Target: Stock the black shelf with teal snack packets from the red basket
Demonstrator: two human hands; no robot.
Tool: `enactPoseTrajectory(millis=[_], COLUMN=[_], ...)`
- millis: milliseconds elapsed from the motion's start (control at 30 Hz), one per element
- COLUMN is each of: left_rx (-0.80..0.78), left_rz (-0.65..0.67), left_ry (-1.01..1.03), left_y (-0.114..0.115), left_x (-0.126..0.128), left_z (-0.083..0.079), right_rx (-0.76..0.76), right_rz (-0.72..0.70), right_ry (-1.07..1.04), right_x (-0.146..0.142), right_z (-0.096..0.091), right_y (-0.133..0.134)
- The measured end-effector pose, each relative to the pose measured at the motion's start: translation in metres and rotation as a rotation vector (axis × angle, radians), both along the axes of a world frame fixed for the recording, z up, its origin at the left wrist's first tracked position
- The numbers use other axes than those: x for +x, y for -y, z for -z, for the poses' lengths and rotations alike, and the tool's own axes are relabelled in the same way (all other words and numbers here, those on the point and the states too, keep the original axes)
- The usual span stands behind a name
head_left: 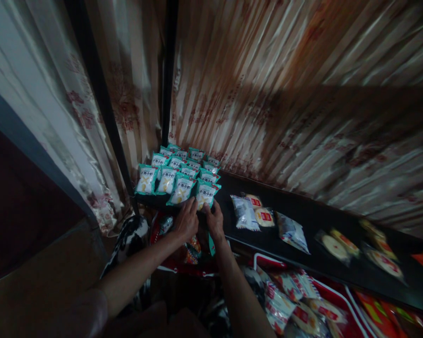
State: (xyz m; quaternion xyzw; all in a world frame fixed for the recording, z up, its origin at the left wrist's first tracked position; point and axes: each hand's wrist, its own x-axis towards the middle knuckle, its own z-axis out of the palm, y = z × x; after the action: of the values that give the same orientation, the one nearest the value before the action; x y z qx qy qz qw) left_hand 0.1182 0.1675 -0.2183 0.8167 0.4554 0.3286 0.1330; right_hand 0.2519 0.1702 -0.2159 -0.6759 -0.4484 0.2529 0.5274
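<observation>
A teal and white snack bag (206,191) stands at the front right of a group of matching bags on the black shelf. My right hand (215,220) grips its lower right side, the thumb across the front. At the lower left edge of the same bag, my left hand (188,219) has its fingers closed against it; part of the grip is hidden. Just left of it stands another teal bag (182,189), close to my left fingertips. Several more of the kind are lined up in rows behind, such as one teal bag (147,179) at the left end.
Farther right on the black shelf (218,185) lie a clear-and-white packet (245,213), a second packet (292,232) and several wrapped round snacks (336,247). Below the shelf are red baskets (352,317) of packets. Black posts (169,70) and a curtain (268,84) stand behind.
</observation>
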Motion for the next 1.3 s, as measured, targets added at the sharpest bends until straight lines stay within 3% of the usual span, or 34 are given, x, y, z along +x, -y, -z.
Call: enactPoseTrajectory(millis=[467,833,1067,1300], left_rx=[0.335,0.391,0.370,0.371], left_rz=[0.032,0.054,0.066,0.067], left_ry=[-0.214,-0.238,-0.206,-0.200], left_y=[-0.019,-0.027,-0.034,-0.036], left_x=[-0.013,-0.016,-0.021,-0.021], left_z=[-0.004,0.006,0.003,0.004], right_rx=[-0.010,-0.049,-0.001,0.023], right_rz=[0.070,0.082,-0.058,-0.043], right_ry=[0.071,0.009,-0.056,-0.009], right_x=[-0.003,0.001,-0.006,-0.007], right_z=[-0.003,-0.016,-0.025,-0.023], right_y=[0.005,-0.014,-0.023,-0.025])
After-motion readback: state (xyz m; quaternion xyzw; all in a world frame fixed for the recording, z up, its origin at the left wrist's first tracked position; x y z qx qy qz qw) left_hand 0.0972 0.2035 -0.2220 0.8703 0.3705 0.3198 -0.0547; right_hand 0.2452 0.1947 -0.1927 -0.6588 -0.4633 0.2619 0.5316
